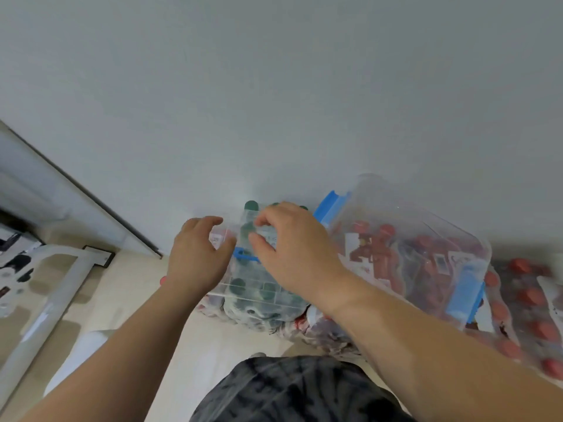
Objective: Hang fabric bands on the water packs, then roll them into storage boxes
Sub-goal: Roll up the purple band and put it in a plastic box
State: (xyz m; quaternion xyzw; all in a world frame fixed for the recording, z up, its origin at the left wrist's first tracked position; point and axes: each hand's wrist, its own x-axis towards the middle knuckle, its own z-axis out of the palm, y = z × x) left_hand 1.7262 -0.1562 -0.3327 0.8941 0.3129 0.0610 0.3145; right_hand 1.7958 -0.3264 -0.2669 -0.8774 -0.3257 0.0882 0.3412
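The green-capped water pack sits on the floor against the wall, just beside a clear storage box with blue latches that holds red-capped bottles; more red-capped packs lie further right. Both hands are over the green-capped pack, a little apart. The left hand curves round its left upper edge with the thumb near a blue strip, and the right hand has its curled fingers on the top. Motion blur hides whether either hand has closed on anything, so I cannot tell if they grip or only touch. Nor can I tell whether the blue strip is the fabric band or a latch — straight clear edges over the caps hint at a lid or stiff wrap. By the look of it this load would be heavy and dense, with many full bottles packed tight, and the glossy clear skin over it is likely slippery and would stretch or tear if pinched alone. A safer hold is probably low on two opposite sides, palms flat against the bottles, or through a band once it is hung across the middle — rolling rather than lifting should spare the wrists.
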